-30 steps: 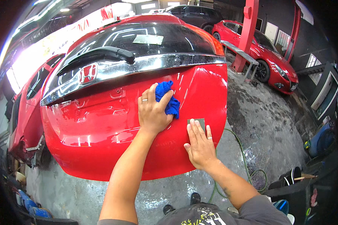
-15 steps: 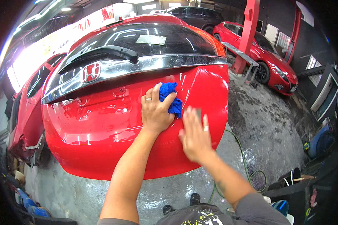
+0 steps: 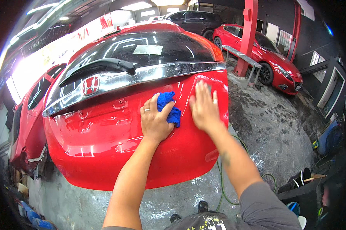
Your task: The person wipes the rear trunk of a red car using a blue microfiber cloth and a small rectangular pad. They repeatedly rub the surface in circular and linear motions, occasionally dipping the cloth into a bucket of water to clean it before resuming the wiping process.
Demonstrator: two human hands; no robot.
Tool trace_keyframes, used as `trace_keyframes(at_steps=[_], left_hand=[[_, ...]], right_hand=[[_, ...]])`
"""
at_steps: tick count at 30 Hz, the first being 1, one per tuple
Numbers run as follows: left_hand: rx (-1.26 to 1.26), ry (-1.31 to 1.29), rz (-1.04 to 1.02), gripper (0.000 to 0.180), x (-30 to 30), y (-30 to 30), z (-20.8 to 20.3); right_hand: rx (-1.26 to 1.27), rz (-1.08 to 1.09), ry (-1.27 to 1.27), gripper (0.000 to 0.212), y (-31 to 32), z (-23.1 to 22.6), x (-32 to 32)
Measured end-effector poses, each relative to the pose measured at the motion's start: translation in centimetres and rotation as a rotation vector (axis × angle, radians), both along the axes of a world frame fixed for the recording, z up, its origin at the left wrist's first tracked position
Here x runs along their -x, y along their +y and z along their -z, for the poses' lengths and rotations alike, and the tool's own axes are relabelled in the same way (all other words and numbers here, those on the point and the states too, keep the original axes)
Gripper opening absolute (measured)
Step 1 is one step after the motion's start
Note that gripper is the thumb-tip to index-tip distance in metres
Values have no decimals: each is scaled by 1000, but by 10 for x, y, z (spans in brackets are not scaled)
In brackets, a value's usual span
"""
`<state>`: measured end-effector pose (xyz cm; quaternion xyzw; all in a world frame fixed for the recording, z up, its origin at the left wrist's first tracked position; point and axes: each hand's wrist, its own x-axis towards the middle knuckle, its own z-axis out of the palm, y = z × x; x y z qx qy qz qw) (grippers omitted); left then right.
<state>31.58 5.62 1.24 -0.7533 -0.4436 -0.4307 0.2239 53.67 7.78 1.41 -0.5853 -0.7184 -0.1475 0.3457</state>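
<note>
The red tailgate (image 3: 104, 153) of a car fills the middle, with water drops and glossy reflections on its panel. My left hand (image 3: 155, 119) presses a crumpled blue cloth (image 3: 165, 102) against the panel, the cloth bunched between thumb and fingers. To its right, my right hand (image 3: 204, 107) lies nearly flat on the panel's upper right part, below the chrome trim (image 3: 161, 72). Beneath its slightly blurred fingers the edge of a small grey-green piece (image 3: 209, 87) shows, which looks like sandpaper; most of it is hidden.
Above the trim are a black rear wiper (image 3: 104, 66) and the rear window (image 3: 173, 44). Another red car (image 3: 272, 57) stands back right by a red lift post (image 3: 247, 34) and metal bench (image 3: 242, 55). A green hose (image 3: 221, 184) runs along the wet floor. A damaged red car (image 3: 27, 130) stands left.
My right hand has slid up the panel with the grey-green piece, toward the chrome trim. My left hand keeps the blue cloth on the panel. The whole view has shifted slightly.
</note>
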Motion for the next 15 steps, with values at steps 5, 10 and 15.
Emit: trace_keyframes(at_steps=[5,10,15], left_hand=[[-13,32,-58,59,9,-4,1],[-16,28,-51,59,12,-3,2],[-40,32,-51,56,-3,-2,-4]], right_hand=[[20,-89,8,71,-21,19,13],[1,-139,11,72,-26,27,23],[71,-65,40,71,18,-22,-6]])
